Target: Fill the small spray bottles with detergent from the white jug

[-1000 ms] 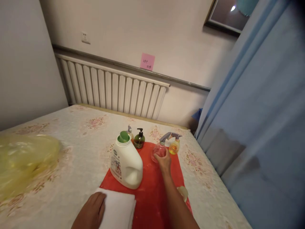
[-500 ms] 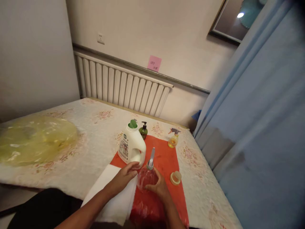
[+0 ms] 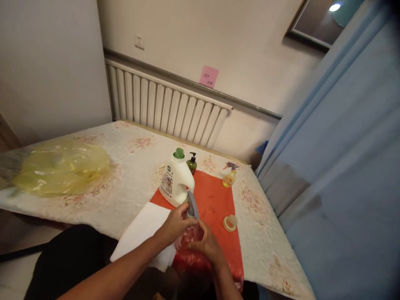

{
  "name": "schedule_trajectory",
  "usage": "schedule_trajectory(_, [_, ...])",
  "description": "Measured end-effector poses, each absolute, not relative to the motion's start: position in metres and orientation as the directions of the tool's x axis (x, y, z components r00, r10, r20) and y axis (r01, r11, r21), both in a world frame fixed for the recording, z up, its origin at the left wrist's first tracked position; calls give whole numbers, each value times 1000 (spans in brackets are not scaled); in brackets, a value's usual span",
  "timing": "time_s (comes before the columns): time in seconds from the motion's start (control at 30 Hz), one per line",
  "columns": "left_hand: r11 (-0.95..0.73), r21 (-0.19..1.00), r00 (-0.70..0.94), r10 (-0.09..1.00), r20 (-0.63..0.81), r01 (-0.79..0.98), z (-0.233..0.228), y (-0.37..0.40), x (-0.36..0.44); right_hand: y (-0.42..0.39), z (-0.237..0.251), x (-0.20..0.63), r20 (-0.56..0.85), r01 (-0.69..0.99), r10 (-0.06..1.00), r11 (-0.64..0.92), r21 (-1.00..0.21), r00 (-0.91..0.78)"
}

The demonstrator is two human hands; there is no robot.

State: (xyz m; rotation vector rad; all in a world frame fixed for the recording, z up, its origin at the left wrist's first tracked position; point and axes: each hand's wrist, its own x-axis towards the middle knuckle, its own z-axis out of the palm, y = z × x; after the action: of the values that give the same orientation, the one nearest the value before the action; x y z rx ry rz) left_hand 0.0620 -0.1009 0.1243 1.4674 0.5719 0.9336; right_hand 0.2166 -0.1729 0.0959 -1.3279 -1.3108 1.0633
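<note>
We've got both hands, left hand [image 3: 175,225] and right hand [image 3: 206,246], gripping the clear pink spray bottle [image 3: 188,234] at the red mat's [image 3: 215,196] near edge.

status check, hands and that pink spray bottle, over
Left hand on spray head. Right hand grips pink spray bottle over red mat. White towel beside, nothing blocking.

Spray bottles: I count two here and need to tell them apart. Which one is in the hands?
The pink spray bottle, gripped by both the left hand and the right hand. The yellow spray bottle stands untouched at the red mat's far corner.
</note>
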Motion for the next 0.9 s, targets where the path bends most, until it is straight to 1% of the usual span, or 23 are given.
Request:
schedule_trajectory(0.07, [-121,978,531,825,195,-170,126,-104,62,-173,96,217,39,159,997,27,-987,68])
schedule_trajectory(0.2, [-74,980,671,719,182,-186,137,-104,54,-177,100,219,65,95,998,65,-993,0])
schedule_trajectory(0.27, [-59,981,680,713,169,-183,141,-104,53,-179,101,219,65,84,998,65,-994,2])
schedule_trajectory(0.4, [-49,982,556,819,144,-183,143,-110,62,-182,96,220,37,74,997,32,-997,67])
schedule_trajectory(0.5, [-132,984,431,886,171,-118,148,-118,70,-181,90,218,57,39,994,53,-998,91])
schedule_trajectory(0.6, [-192,979,375,905,203,-68,154,-122,71,-181,89,217,90,19,990,89,-996,113])
schedule_trajectory(0.67, [-209,975,419,881,221,-74,155,-121,69,-182,90,217,92,21,989,90,-996,118])
schedule_trajectory(0.8, [-237,965,575,776,257,-112,152,-116,62,-185,93,217,66,44,988,60,-997,136])
schedule_trajectory(0.83, [-233,966,596,762,254,-113,151,-116,61,-186,93,218,63,49,988,57,-997,142])
schedule_trajectory(0.9, [-205,971,589,772,240,-126,150,-116,61,-186,92,217,67,42,987,62,-997,143])
